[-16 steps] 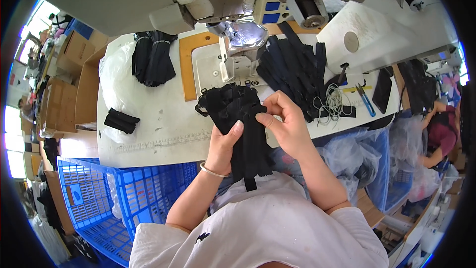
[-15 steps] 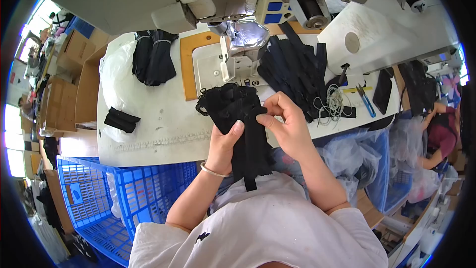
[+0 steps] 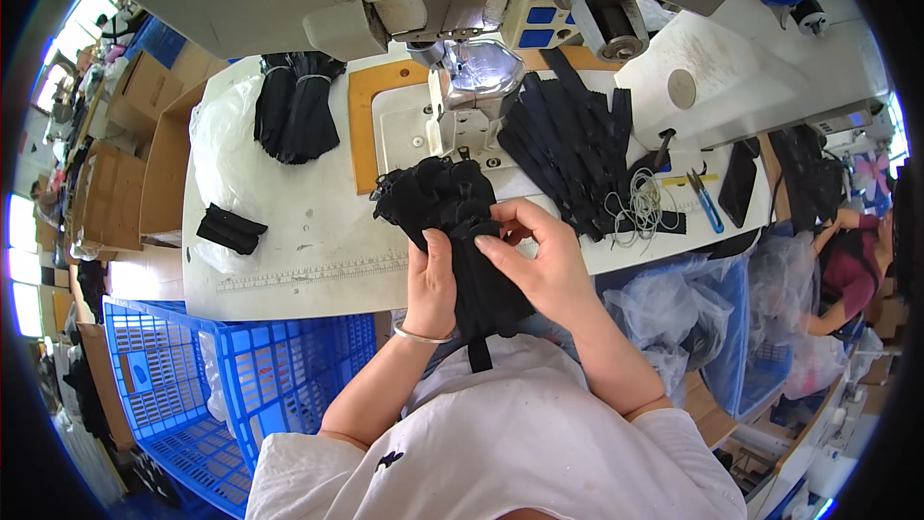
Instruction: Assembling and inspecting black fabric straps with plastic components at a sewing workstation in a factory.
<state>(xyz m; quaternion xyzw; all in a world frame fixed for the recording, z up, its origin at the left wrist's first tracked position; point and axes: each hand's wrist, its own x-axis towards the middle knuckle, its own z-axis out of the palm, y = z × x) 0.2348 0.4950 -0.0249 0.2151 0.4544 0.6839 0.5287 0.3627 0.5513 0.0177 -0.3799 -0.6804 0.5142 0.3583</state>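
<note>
Both hands hold a bundle of black fabric strips (image 3: 438,202) over the front edge of the white sewing table (image 3: 289,260). My left hand (image 3: 430,279) grips the bundle from below, a bangle on its wrist. My right hand (image 3: 539,255) pinches the top strip near the bundle's middle. The strips' loose ends hang down toward my lap. The bundle's far end rests on the table just in front of the sewing machine's needle area (image 3: 472,87).
A fan of black strips (image 3: 568,144) lies right of the needle. Another black bundle (image 3: 294,116) and a small black piece (image 3: 229,228) lie on the left. Blue snips (image 3: 705,204), cord (image 3: 635,207). Blue crate (image 3: 221,385) lower left. Another person (image 3: 852,270) sits at right.
</note>
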